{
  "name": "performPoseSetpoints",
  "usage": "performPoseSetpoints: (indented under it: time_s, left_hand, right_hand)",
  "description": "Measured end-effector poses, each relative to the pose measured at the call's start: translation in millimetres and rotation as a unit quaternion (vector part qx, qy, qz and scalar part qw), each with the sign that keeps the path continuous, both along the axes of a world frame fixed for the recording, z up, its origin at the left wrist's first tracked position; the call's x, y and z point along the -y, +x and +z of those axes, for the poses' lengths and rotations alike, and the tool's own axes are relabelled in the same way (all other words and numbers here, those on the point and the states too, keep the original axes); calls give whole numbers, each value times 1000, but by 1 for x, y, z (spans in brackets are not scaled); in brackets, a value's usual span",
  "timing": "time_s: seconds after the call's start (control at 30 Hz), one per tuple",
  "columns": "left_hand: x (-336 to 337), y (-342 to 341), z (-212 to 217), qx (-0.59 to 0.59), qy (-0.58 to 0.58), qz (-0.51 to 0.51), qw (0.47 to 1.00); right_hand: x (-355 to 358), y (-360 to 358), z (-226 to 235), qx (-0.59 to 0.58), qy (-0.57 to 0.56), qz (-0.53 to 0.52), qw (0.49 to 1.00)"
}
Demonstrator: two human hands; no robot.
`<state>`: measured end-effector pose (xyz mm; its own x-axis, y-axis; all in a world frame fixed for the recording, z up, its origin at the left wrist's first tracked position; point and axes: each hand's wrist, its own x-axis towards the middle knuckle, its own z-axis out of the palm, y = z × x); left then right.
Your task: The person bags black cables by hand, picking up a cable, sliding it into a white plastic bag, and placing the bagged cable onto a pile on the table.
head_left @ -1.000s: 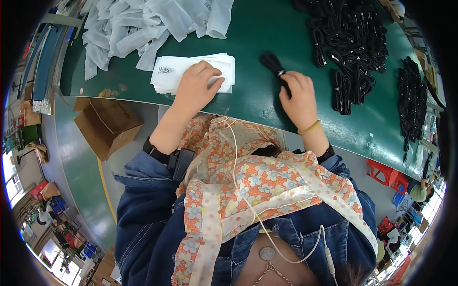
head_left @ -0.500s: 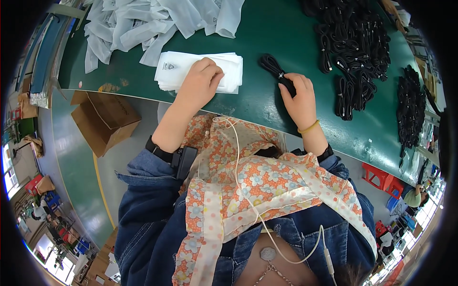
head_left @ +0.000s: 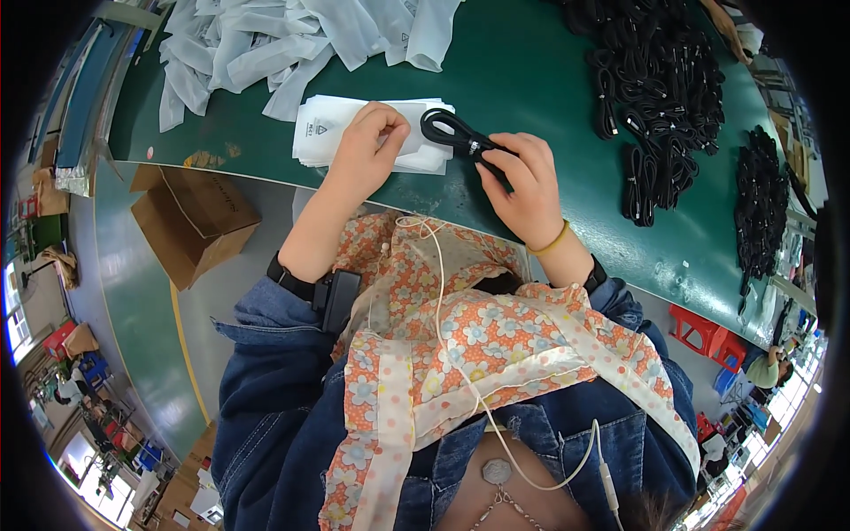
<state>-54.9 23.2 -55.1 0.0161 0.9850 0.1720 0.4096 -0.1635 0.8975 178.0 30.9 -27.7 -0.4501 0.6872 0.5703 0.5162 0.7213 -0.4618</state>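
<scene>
Black coiled cable sat pinched in the right hand, curled tight around it at one o'clock above the green table. At eleven o'clock, the left hand gripped the white bag stack with bent fingers.

Both forearms rise from the lower middle of the frame toward its upper centre. The left hand sits left of centre, palm down, fingers curled inward with the fingertips pinched together. The right hand lies just right of centre, back of the hand up, fingers bent and closed in a grip, the wrist angled toward the lower right.
</scene>
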Motion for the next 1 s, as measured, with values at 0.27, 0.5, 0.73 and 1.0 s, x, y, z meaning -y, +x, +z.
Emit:
performPoseSetpoints:
  time_s: [0.27,0.5,0.73,1.0]
  left_hand:
    - [1,-2,-6,60,-22,9,998]
    - [2,0,-3,41,46,-7,998]
    - [6,3,2,-52,79,-10,995]
    - [9,3,5,-126,101,-20,987]
  right_hand:
    - [0,-5,-8,-3,-25,5,1000]
    - [1,-4,-3,25,-1,45,999]
    - [0,-1,-7,55,8,87,995]
    - [-1,10,-18,60,-117,80,988]
